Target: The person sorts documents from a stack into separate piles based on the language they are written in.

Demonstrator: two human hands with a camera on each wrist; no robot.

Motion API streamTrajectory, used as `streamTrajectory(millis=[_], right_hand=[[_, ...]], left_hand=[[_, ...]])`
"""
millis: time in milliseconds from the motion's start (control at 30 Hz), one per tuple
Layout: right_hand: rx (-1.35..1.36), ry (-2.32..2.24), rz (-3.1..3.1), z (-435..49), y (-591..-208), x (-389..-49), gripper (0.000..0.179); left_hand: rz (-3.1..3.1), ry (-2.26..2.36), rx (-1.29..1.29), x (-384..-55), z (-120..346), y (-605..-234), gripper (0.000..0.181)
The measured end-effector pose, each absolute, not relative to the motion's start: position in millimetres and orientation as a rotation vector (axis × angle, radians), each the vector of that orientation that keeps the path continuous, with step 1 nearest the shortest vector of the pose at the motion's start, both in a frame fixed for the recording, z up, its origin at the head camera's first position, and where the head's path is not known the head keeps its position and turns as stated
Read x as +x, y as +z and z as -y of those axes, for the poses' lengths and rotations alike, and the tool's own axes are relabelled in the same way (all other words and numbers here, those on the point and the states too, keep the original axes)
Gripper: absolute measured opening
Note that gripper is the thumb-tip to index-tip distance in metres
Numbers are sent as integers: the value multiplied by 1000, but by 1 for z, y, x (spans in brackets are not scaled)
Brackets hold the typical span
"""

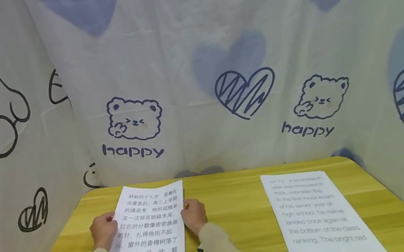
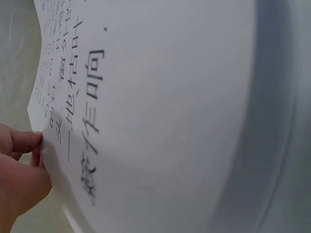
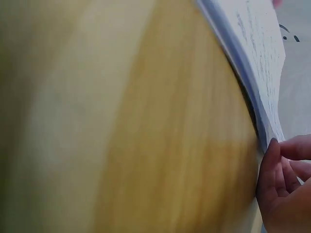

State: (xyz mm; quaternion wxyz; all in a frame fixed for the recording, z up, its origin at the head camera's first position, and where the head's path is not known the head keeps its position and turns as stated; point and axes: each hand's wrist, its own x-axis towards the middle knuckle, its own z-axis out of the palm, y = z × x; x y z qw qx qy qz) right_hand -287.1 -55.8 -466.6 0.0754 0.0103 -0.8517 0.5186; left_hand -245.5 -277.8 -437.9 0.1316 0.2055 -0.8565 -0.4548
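A sheet of paper (image 1: pixel 149 239) printed with Chinese text is held up by its two side edges, over more paper whose lower edge shows beneath it. My left hand (image 1: pixel 104 230) pinches the sheet's left edge between thumb and fingers. On the opposite side my right hand (image 1: pixel 194 214) pinches the right edge. In the left wrist view the sheet (image 2: pixel 170 107) bows in a curve away from the left hand (image 2: pixel 22 170). Thumb and forefinger of the right hand (image 3: pixel 284 182) meet at the paper's edge in the right wrist view.
To the right, a stack of paper (image 1: pixel 315 214) with English print lies flat on the yellow wood-grain table (image 1: pixel 238 214). White cloth (image 1: pixel 182 57) with blue hearts and bears hangs behind the table and along both sides.
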Motion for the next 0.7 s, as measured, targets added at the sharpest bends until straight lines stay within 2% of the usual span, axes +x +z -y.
streamTrajectory(millis=[67,267,433,600,700], right_hand=[[52,1528,2575,55,-466,-287,19],[103,1470,2659,52,-462,-286,17],[174,1343,2784,51,-453,-285,10],[191,1302,2857,49,-450,-286,9],[255,1414,2874,39,-451,-285,16]], left_hand=[[2488,-1340,599,-246,276,-436,38],[2602,-1343,600,-248,276,-431,42],[2779,-1292,608,-247,278,-430,52],[2867,-1158,635,-246,274,-431,51],[2897,-1126,637,-244,273,-431,61]])
